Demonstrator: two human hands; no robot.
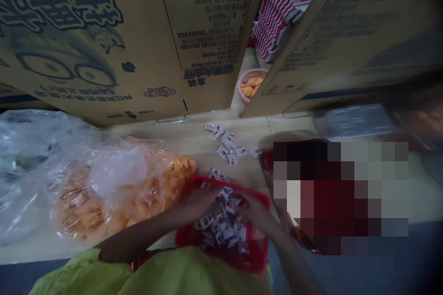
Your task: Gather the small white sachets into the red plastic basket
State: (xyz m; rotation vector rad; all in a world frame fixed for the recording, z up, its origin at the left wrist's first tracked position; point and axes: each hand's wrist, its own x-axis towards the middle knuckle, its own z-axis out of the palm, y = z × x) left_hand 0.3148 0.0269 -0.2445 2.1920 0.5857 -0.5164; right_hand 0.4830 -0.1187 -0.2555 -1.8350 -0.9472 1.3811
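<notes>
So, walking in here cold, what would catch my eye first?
Big cardboard boxes printed with a cartoon fill the top of the view. Below them on the left lies a clear bag of orange snacks. At the bottom, the left hand and right hand reach into a red basket heaped with small white sachets.

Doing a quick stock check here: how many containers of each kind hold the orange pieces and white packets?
Clear plastic bag of orange pieces: 1
Pink bowl of orange pieces: 1
Red plastic basket of white packets: 1
Total: 3
</notes>
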